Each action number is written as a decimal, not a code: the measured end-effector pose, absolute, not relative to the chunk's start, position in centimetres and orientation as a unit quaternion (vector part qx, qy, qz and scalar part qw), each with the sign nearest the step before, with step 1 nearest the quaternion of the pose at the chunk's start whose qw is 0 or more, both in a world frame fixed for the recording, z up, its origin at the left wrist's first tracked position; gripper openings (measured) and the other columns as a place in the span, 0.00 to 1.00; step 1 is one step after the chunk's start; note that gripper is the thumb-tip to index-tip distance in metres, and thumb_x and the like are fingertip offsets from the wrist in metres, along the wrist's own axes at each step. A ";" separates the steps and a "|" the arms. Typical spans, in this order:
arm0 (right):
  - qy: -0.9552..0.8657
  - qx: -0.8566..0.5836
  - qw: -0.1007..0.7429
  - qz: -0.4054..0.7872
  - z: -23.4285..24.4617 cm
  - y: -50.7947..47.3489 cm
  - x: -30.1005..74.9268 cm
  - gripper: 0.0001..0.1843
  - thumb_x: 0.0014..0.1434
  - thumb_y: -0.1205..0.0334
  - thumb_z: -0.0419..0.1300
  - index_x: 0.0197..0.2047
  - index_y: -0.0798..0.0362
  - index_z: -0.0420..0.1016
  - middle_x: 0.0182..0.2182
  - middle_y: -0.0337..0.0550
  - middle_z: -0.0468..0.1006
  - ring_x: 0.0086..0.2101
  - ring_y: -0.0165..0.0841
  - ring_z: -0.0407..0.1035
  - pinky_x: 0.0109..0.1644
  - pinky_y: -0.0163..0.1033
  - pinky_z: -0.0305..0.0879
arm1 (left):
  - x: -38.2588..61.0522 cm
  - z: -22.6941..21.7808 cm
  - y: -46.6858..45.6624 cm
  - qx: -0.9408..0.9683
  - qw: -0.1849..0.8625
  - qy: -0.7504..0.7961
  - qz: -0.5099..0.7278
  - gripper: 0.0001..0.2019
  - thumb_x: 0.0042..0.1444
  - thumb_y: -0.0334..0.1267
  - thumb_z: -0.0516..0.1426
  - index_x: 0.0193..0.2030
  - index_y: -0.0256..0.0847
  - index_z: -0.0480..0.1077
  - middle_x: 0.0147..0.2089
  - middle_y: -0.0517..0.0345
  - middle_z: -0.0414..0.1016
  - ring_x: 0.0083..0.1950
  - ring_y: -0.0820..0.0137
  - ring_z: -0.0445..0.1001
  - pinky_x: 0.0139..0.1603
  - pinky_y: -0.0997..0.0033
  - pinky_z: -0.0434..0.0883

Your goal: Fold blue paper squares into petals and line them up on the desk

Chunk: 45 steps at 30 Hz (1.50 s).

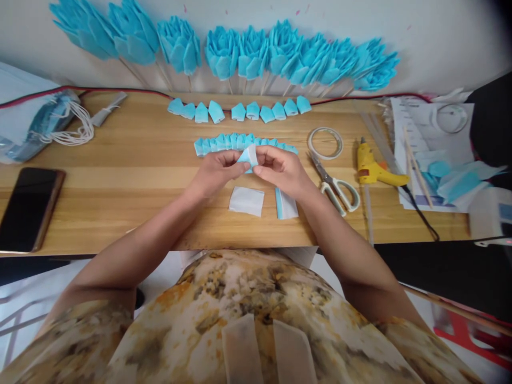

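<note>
Between my two hands a small blue and white fabric piece (248, 157) is held up, partly folded to a point. My left hand (218, 169) pinches its left side, and my right hand (282, 166) pinches its right side. Just below lies a white fabric square (246, 201) on the table. A blue-edged white strip (286, 204) rests beside it, close to my right wrist. Behind my hands runs a tight row of folded blue petals (232, 141), partly hidden by my fingers. Farther back is a looser row of blue petals (216, 111).
Blue fabric flowers (252, 53) on sticks lean against the wall. To the right are a tape roll (339, 145), scissors (334, 184), a yellow glue gun (376, 168) and papers (426, 125). A phone (30, 208) and white cords (82, 128) lie on the left.
</note>
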State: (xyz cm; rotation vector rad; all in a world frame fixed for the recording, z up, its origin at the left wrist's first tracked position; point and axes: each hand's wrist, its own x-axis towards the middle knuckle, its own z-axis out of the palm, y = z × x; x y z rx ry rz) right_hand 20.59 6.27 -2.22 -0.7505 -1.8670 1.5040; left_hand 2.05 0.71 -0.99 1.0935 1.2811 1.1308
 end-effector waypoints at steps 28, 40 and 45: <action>-0.792 -0.298 0.379 0.374 -1.1 5.8 20.6 0.05 0.62 0.57 0.63 0.35 0.48 0.78 0.33 0.40 0.79 0.36 0.35 0.72 0.46 0.44 0.71 | 2.2 -0.8 0.7 0.522 0.512 0.547 0.406 0.11 0.51 0.37 0.63 0.23 0.39 0.68 0.20 0.64 0.63 0.23 0.77 0.58 0.25 0.73 0.53; -0.769 -0.292 0.367 0.434 -1.0 6.0 21.2 0.15 0.64 0.54 0.61 0.53 0.44 0.79 0.47 0.41 0.82 0.47 0.37 0.75 0.53 0.46 0.72 | 2.1 -0.6 0.7 0.472 0.553 0.533 0.433 0.12 0.51 0.38 0.63 0.22 0.40 0.67 0.20 0.63 0.65 0.23 0.77 0.59 0.27 0.73 0.57; -0.740 -0.310 0.337 0.492 -1.3 6.2 21.0 0.15 0.60 0.51 0.65 0.48 0.48 0.79 0.35 0.38 0.79 0.37 0.32 0.73 0.43 0.39 0.72 | 2.1 -0.5 0.6 0.515 0.517 0.545 0.413 0.13 0.52 0.39 0.63 0.22 0.39 0.66 0.20 0.64 0.62 0.24 0.77 0.58 0.26 0.72 0.53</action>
